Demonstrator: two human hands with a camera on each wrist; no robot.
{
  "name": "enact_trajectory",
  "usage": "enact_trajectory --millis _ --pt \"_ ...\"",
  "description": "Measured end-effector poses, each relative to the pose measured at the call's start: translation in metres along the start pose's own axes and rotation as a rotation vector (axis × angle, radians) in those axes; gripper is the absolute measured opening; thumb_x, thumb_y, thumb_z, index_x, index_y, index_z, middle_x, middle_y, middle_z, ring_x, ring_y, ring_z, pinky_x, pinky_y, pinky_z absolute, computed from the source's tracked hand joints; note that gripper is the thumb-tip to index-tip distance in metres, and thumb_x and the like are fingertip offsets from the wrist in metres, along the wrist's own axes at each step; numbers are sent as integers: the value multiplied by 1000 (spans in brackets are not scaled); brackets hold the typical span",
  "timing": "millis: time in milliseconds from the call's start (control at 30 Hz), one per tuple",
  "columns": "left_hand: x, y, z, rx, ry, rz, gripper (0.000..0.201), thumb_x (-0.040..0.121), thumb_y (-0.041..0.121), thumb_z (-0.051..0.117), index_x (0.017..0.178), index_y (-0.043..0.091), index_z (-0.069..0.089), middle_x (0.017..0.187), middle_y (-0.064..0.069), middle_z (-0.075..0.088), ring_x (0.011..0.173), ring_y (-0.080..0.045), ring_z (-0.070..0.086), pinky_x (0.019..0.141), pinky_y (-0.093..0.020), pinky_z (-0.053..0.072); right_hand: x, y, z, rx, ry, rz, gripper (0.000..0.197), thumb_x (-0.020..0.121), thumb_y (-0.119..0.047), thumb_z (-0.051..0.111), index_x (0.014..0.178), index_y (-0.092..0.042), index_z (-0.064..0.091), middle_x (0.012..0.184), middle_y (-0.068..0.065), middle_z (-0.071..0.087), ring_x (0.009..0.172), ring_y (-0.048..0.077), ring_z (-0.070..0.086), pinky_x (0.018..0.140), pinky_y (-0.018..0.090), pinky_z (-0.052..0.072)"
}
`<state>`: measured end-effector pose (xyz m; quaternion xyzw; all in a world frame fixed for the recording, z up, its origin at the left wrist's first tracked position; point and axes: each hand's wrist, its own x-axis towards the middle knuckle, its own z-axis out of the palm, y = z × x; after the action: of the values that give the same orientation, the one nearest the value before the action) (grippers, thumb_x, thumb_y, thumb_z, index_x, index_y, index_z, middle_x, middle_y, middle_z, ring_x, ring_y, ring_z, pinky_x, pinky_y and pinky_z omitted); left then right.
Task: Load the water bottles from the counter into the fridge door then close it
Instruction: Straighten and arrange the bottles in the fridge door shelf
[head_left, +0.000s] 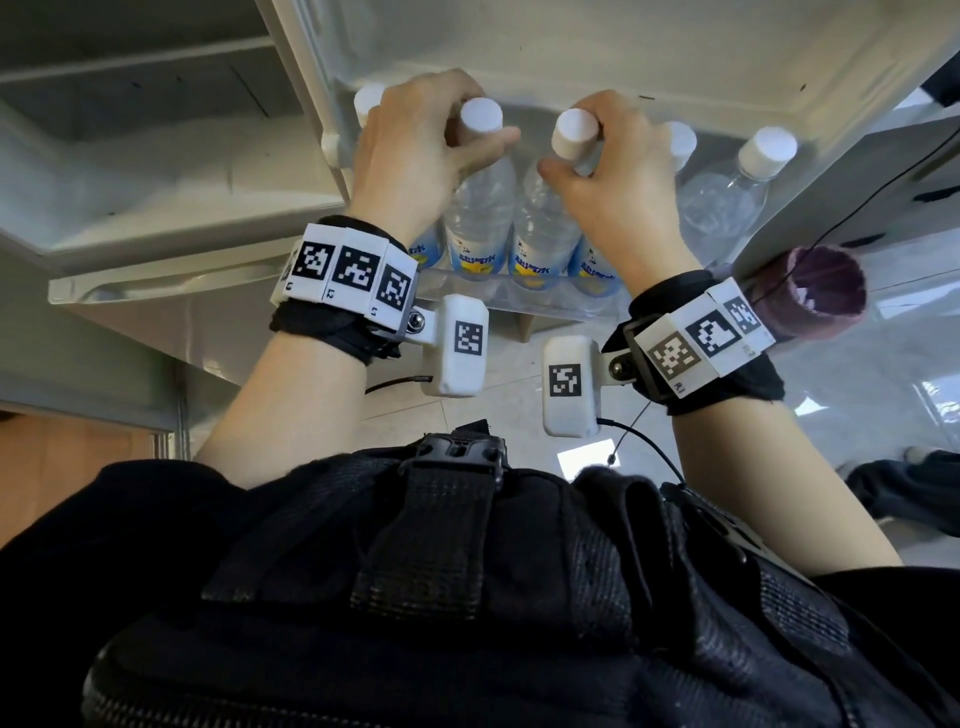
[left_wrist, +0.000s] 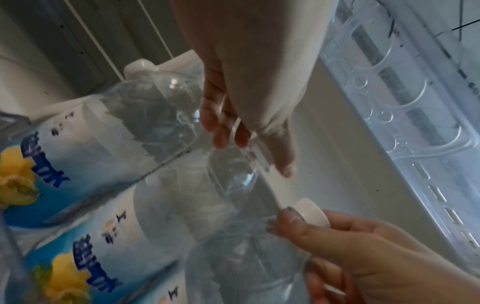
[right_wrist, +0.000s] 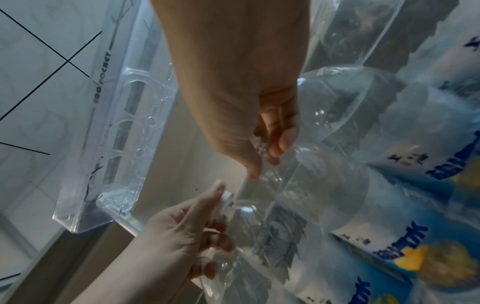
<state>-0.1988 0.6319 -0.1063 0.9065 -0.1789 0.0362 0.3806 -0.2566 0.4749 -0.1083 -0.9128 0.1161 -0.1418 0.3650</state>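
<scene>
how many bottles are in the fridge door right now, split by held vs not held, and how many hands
Bottles held by the neck: 2 (one in the left hand, cap at; one in the right hand, cap at)
Bottles standing free in the door shelf: 3 (caps at)
Hands: 2
Total: 5 bottles, 2 hands

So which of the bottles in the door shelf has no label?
The far-right bottle, beside the right hand. It is bare clear plastic with a white cap, and no hand touches it; the labelled bottles carry blue-and-yellow labels.
</scene>
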Motion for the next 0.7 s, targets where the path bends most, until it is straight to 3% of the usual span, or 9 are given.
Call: enact_trajectory --millis 67,133,200,233,300,400,533,700 --pt "-6 -5 -6 -2 118 32 41 82 54 60 100 17 65 80 1 62 73 -12 57 72 -30 50 -3 -3 1 14 63 10 35 77 -24 67 108 -12 57 105 3 65 98 19 58 75 33 45" --pt "-14 -13 -12 5 370 67 37 84 47 60 99 14 67 81 -7 66 69 -11 57 66 -22 46 -7 -7 4 22 116 18 34 75 -27 68 105 -13 58 102 1 66 95 19 58 71 31 45" --pt "-22 -24 -17 11 539 15 38 81 43 62 102 12 65 93 -10 64 74 -7 54 64 -8 37 -9 -8 7 29 151 13 37 75 -30 70 104 -11 58 102 3 66 96 22 57 74 33 45" --pt "-25 -28 -17 19 523 -31 43 78 46 64 106 12 63 102 -10 62 81 -8 54 66 -7 36 -10 -8 8 29 162 8 39 75 -31 71 104 -9 58 102 5 65 97 24 58 77 35 46" --pt "-27 -39 -11 77 379 -104 54 77 54 64 112 13 57 114 -9 59 98 -18 56 77 -21 42 -12 -5 13 42 177 15 41 76 -31 71 105 -6 57 95 5 61 95 30 59 80 44 52" --pt "-26 -39 -7 84 285 -120 50 87 49 60 116 9 52 113 -10 64 105 -28 57 87 -37 46 -16 -1 21 87 178 11 39 84 -27 65 110 -1 53 82 -6 45 92 35 59 74 54 55" --pt "-28 -35 -10 86 310 -113 45 87 42 62 113 7 55 108 -11 68 101 -31 61 83 -37 46 -12 3 17 61 118 -26 37 87 -27 62 110 -1 52 75 -13 40 86 37 62 73 56 55" --pt "-28 -37 -13 139 308 -121 48 84 48 63 112 10 57 109 -10 69 101 -33 61 84 -38 46 -6 9 12 43 42 -47 39 87 -30 62 114 -4 50 94 2 52 86 36 64 76 54 54"
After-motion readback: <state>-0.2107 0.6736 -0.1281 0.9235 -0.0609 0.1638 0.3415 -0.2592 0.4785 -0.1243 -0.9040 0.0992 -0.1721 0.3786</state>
